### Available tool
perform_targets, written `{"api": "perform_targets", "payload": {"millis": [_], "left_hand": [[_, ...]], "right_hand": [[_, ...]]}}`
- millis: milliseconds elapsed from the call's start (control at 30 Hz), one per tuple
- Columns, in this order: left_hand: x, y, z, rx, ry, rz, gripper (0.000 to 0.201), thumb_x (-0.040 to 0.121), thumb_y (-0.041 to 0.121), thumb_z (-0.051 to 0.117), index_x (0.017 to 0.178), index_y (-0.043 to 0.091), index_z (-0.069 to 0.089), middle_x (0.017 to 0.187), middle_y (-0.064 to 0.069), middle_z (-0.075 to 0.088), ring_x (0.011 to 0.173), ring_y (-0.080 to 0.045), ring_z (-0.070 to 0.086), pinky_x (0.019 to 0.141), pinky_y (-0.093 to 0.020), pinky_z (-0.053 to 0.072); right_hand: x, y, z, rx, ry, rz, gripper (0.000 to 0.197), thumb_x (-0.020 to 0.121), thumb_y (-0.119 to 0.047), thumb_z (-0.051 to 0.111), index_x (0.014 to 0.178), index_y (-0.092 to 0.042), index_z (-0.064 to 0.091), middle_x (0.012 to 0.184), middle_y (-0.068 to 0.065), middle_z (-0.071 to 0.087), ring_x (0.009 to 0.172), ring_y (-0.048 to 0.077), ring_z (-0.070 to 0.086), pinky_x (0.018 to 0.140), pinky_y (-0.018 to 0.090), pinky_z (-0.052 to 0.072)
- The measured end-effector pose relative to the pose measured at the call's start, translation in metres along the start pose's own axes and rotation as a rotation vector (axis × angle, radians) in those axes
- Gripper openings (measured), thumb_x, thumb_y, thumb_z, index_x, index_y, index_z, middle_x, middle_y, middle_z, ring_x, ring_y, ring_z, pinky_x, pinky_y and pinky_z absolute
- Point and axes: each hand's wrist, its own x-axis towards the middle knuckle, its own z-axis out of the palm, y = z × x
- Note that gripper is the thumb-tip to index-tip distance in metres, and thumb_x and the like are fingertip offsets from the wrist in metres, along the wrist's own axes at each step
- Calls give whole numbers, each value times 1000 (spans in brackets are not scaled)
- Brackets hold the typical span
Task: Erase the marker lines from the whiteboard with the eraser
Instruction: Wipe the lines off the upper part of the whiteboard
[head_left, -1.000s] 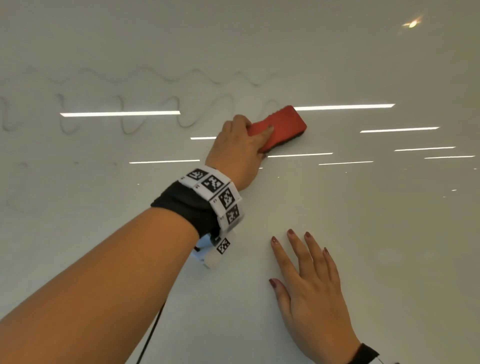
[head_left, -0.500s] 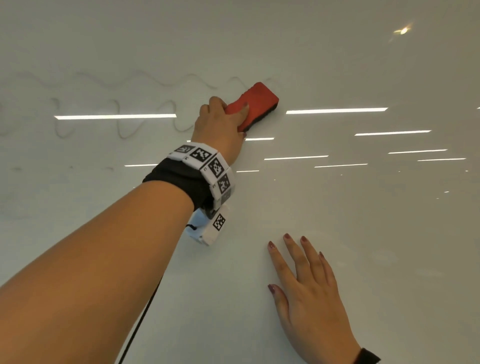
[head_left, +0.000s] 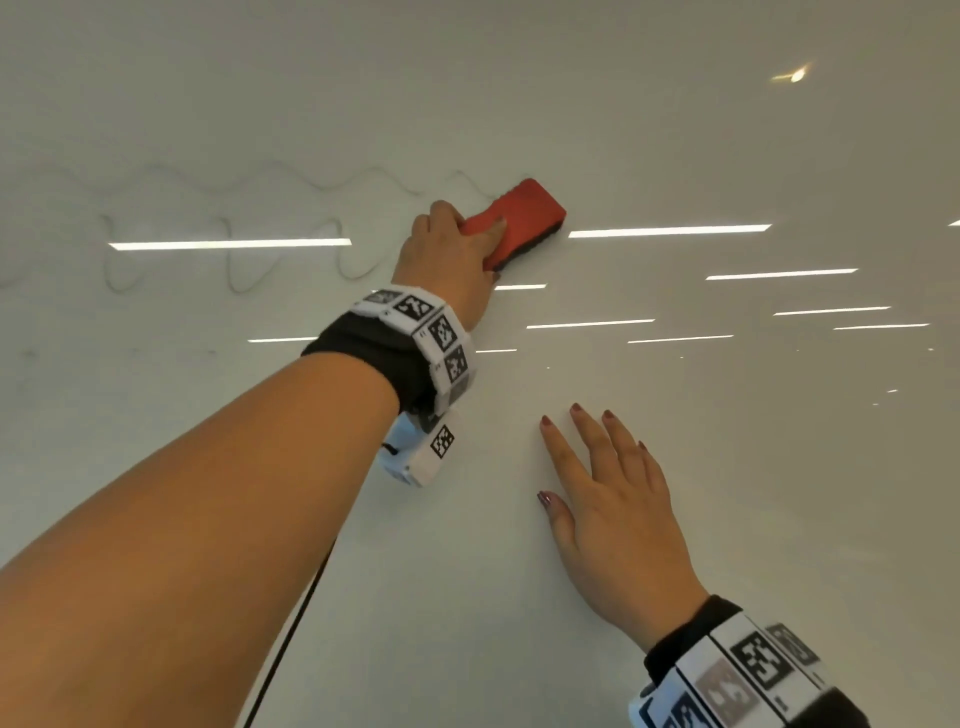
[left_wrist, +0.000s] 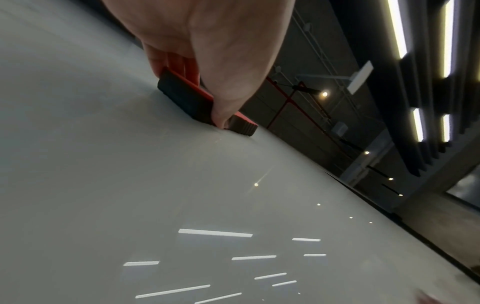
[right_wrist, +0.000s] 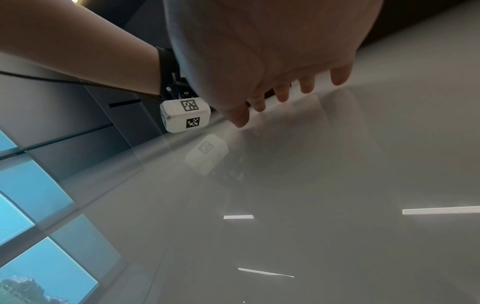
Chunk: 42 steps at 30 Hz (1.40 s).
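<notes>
My left hand grips a red eraser with a dark felt base and presses it flat on the whiteboard. The eraser sits at the right end of two faint wavy marker lines that run off to the left. In the left wrist view, the thumb and fingers pinch the eraser by its long sides. My right hand lies flat on the board below and right of the eraser, fingers straight and spread. The right wrist view shows its fingertips touching the glossy surface.
Ceiling lights reflect as bright bars across the whiteboard. A black cable hangs from the left wrist camera. The board's dark right edge shows in the left wrist view, with a dim room beyond. Windows appear at the left in the right wrist view.
The left hand slid the eraser up and left from the lower wavy line to the upper one. The lower line's right end is wiped away. The right hand stayed flat on the board.
</notes>
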Motion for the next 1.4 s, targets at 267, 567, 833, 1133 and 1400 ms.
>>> {"api": "perform_targets", "payload": {"millis": [267,567,833,1133,1400], "left_hand": [[52,-6,-2,26,22,-91,52,91,34,54,140,33,36,126,-17,37,113,-35,39,87,-40,41],[9,42,18,-22,-28,78,53,93,33,51,142,33,32,125,-13,38,112,-31,39,92,-38,42],[-3,-34,-5,-32,49,-112,54,90,33,54,141,32,37,128,-18,37,114,-37,39,99,-42,38],[28,-43,-12,-30,65,-229,52,90,33,55,139,34,39,130,-16,35,116,-35,38,94,-40,39],[-16,-42,-6,-45,28,-102,54,92,33,52,143,31,34,134,-16,33,120,-34,35,102,-38,34]], "right_hand": [[6,13,1,11,12,-21,59,93,-45,27,149,-28,24,153,3,29,141,27,26,110,44,24],[2,8,3,-2,40,-11,62,91,-43,38,148,-25,24,152,5,32,139,29,30,108,43,24],[-2,2,6,-25,45,-1,60,92,-42,30,147,-19,31,150,8,35,137,33,34,106,47,30],[-2,-1,8,-21,76,-6,59,92,-41,29,147,-20,33,150,9,36,137,34,32,106,51,31],[1,-8,9,70,54,39,60,92,-41,25,148,-20,28,152,9,30,140,36,24,109,55,25]]}}
